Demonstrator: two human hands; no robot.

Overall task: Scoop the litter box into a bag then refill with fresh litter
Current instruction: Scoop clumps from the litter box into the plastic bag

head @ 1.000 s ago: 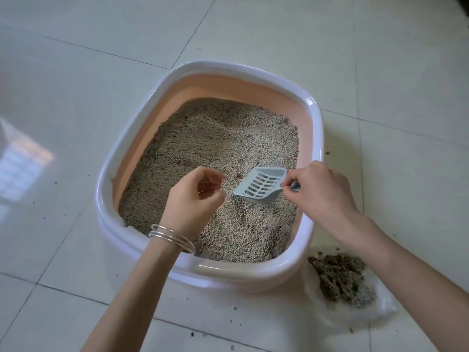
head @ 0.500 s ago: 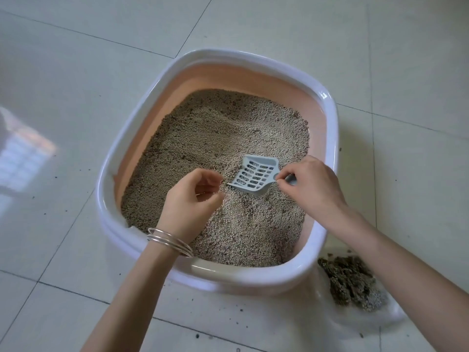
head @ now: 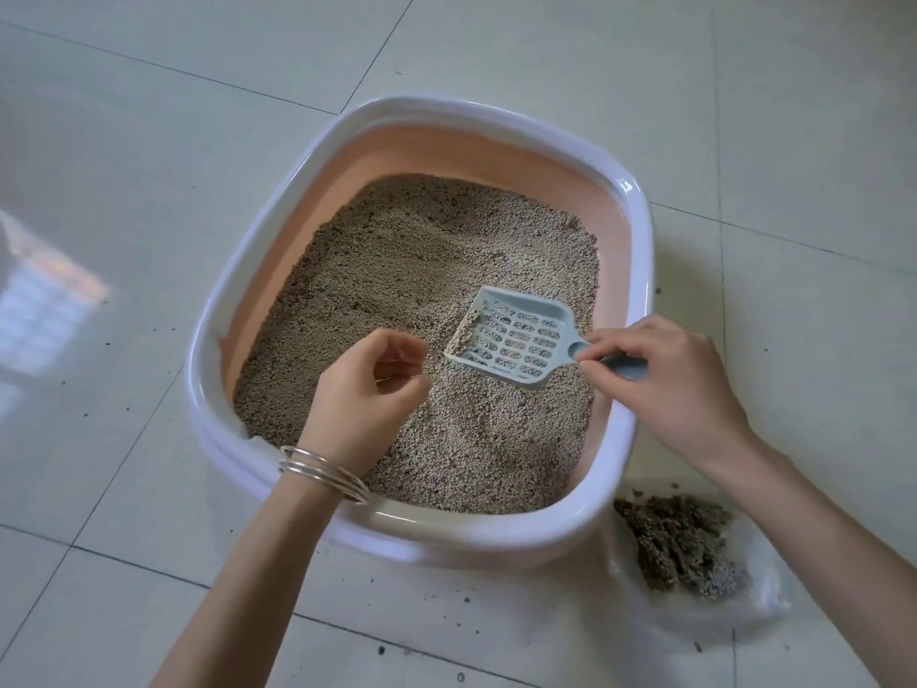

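Scoop (head: 516, 337), one, pale blue slotted plastic, lying at right of centre in the frame on the litter (head: 397, 270) inside the single pink-and-white litter box (head: 640, 270); it looks light and stiff, best held by its short handle, where the right hand (head: 665, 379) pinches it between thumb and fingers, a little litter along its front lip. Left hand (head: 367, 394), one, with thin bangles (head: 322, 471) at the wrist, hovers over the litter, fingers loosely curled and holding nothing. Bag (head: 759, 578), one, clear, thin and floppy, lies on the tiled floor (head: 149, 141) at lower right with a dark heap of scooped clumps (head: 680, 543); loose grains likely spill readily.
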